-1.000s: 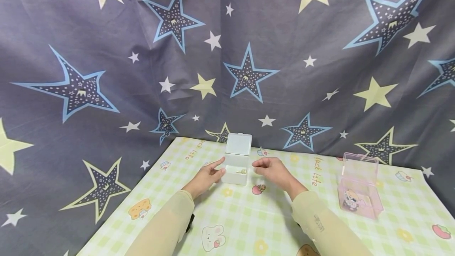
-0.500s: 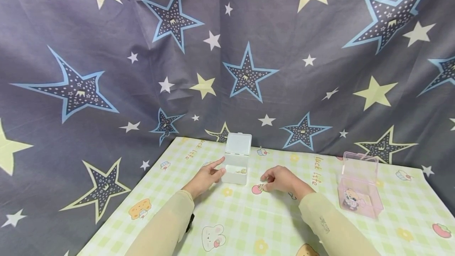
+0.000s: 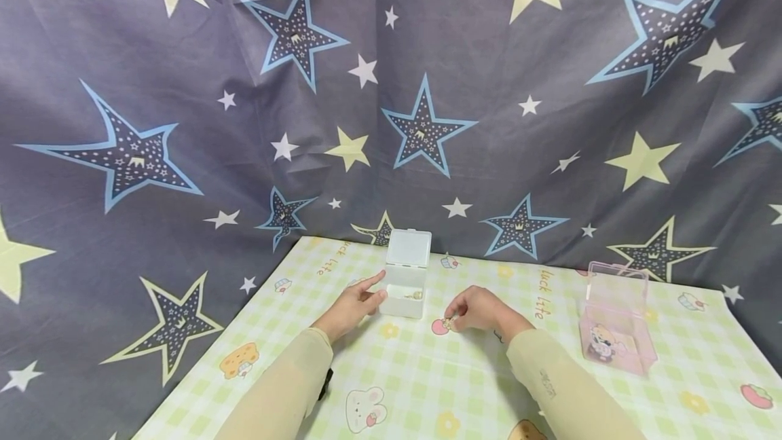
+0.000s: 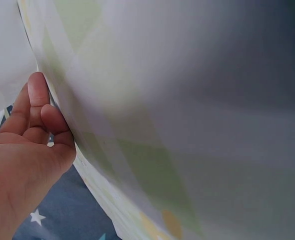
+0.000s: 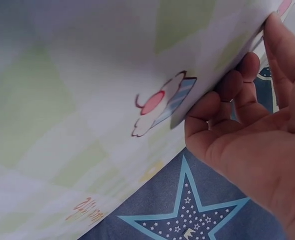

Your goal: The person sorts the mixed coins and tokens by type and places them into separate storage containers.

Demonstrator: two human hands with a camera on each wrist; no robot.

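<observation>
A small white box stands with its lid raised. Inside it lies a small gold-coloured piece. My left hand rests at the box's left side, index finger and thumb spread against the wall. To the right of the box, my right hand pinches a small gold-coloured trinket at the tablecloth, its fingertips covering part of it. In the right wrist view the other fingers are curled close to the cloth.
A clear pink box with its lid up stands to the right, a cartoon picture on it. The checked tablecloth has printed figures. A dark starry curtain hangs behind the table.
My right hand has moved from beside the white box down and right to the small trinket, and its fingertips have closed there. The left hand has stayed at the box.
</observation>
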